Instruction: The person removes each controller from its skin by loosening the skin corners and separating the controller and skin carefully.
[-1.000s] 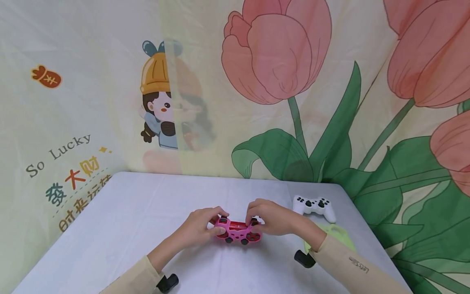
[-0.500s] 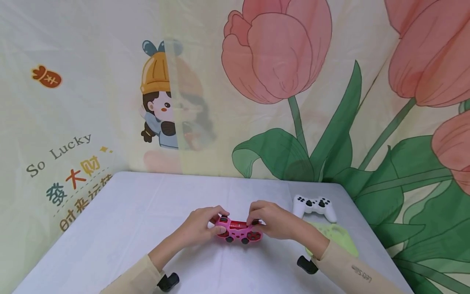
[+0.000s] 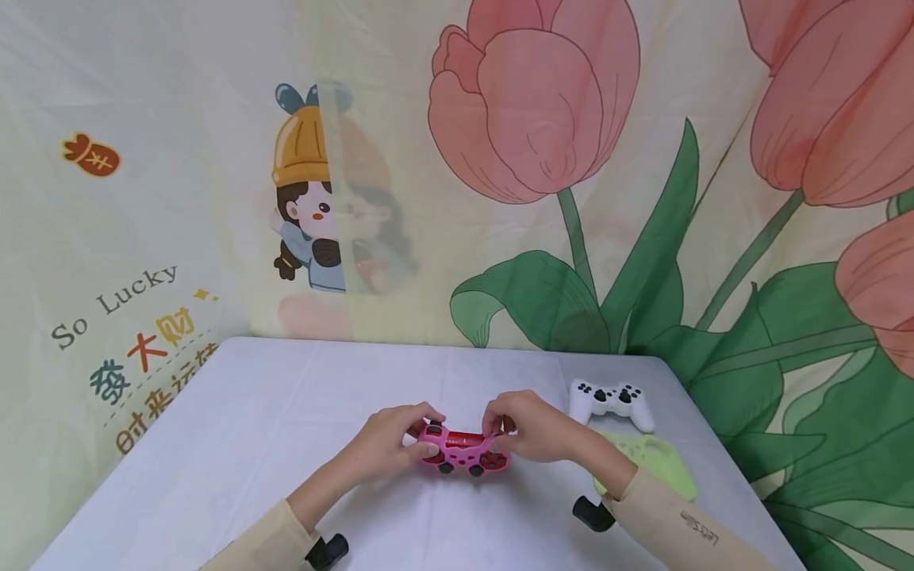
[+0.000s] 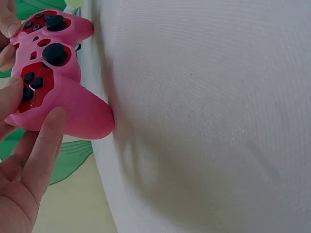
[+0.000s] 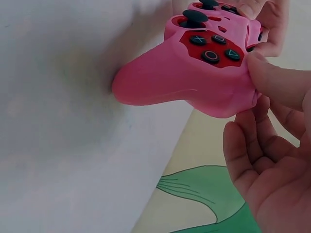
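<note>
A red game controller (image 3: 460, 438) with black sticks and buttons sits in a pink silicone cover (image 4: 87, 114), low over the table at the middle of the head view. My left hand (image 3: 389, 442) grips its left end, thumb on the front by the direction buttons. At the other end my right hand (image 3: 534, 428) pinches the cover's edge by the shoulder buttons, thumb (image 5: 277, 82) on top beside the face buttons. Red casing shows along the top between the hands. In the right wrist view, one handle of the cover points down to the cloth.
A white controller (image 3: 610, 403) with black sticks lies at the right back of the white-covered table (image 3: 286, 388). In front of it is a light green silicone cover (image 3: 660, 464), partly behind my right forearm. A printed curtain (image 3: 400, 317) hangs behind the table.
My right fingers have shifted slightly at the controller's right shoulder. The black part that showed beside them is now out of sight, with pink cover there. My left hand has stayed in place.
</note>
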`<state>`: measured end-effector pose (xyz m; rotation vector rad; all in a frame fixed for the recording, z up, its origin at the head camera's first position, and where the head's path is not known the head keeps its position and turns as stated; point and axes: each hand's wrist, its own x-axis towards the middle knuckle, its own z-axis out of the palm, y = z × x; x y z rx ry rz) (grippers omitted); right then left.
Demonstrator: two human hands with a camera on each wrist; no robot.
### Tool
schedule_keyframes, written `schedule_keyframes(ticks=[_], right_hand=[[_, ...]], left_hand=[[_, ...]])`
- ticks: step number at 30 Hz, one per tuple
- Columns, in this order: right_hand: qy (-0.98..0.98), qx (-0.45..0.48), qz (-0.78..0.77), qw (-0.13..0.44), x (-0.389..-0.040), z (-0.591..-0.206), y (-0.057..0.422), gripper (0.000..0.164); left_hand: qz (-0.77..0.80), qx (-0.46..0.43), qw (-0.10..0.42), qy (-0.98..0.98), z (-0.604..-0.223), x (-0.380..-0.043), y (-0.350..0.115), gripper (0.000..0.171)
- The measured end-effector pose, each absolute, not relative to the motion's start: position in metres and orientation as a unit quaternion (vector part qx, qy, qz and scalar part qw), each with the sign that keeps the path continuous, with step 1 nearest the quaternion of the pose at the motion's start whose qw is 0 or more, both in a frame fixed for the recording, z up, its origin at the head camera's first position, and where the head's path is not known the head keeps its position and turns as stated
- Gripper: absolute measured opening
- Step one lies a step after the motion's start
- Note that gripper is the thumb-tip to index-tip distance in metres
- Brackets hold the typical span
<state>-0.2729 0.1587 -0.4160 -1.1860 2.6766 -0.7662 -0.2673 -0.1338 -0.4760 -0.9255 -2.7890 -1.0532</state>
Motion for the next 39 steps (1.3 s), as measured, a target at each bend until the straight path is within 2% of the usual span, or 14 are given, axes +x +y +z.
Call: schedule_keyframes(ticks=[15, 22, 39], right_hand=[[0.883, -0.348, -0.304, 0.078, -0.276, -0.424, 0.166, 0.019], [0.882, -0.341, -0.317, 0.074, -0.275, -0.428, 0.171, 0.014], [0.843, -0.361, -0.397, 0.03, -0.283, -0.469, 0.198, 0.01]], left_hand=[[-0.341, -0.295, 0.007, -0.893, -0.474, -0.266, -0.133, 0.038], [-0.342, -0.293, 0.002, -0.893, -0.474, -0.267, -0.133, 0.038], [-0.344, -0.29, -0.021, -0.893, -0.472, -0.278, -0.135, 0.04]])
